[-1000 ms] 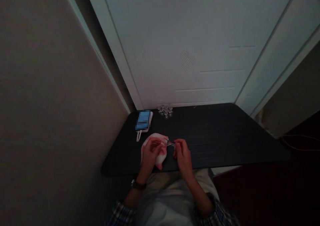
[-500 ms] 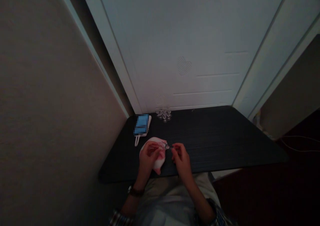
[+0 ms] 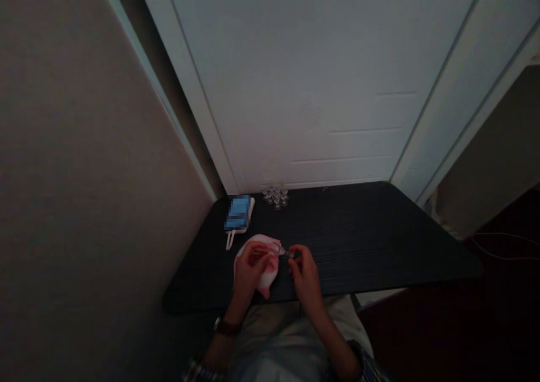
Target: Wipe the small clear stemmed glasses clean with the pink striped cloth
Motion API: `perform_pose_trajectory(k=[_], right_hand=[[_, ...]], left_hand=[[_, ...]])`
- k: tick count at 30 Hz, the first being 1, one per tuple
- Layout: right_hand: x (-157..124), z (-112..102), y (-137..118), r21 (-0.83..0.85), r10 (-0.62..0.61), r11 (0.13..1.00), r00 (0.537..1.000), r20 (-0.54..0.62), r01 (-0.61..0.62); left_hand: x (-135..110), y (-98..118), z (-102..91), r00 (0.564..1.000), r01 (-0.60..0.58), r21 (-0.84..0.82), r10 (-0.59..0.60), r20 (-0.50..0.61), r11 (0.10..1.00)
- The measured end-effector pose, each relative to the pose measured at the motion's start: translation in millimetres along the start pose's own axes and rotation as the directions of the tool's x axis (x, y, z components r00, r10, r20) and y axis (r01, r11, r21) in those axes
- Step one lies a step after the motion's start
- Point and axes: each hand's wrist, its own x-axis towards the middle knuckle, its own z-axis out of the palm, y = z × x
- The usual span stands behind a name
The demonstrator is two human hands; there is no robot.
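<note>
A soft pink-and-white item (image 3: pixel 266 279) with a pointed lower corner lies near the front edge of the table, under my left hand (image 3: pixel 248 265). The left fingers are pinched on a small clear piece at the item's right side; fingers and dim light hide most of it. From there a thin, shiny, greyish piece (image 3: pixel 287 253) reaches across to my right hand (image 3: pixel 306 270). My right thumb and forefinger close around its right end. Its exact kind is too small to tell.
A phone (image 3: pixel 238 212) with a blurred screen rests on a white case or power bank with a strap loop at the table's back left. Several small clear round pieces (image 3: pixel 276 196) cluster by the white door (image 3: pixel 346 78). The dark table (image 3: pixel 371 236) meets a wall at left.
The right fingers have loosened slightly, showing more of the greyish piece's end. My left hand keeps its hold on the pink-and-white item. The whole view has shifted a little.
</note>
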Motion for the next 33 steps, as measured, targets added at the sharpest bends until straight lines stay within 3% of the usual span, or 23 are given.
perform_pose_trajectory(k=[33], right_hand=[[-2.1, 6.6, 4.3, -0.062, -0.126, 0.990, 0.991, -0.037, 0.123]], left_hand=[[0.7, 2.1, 0.6, 1.000, 0.030, -0.029, -0.030, -0.004, 0.999]])
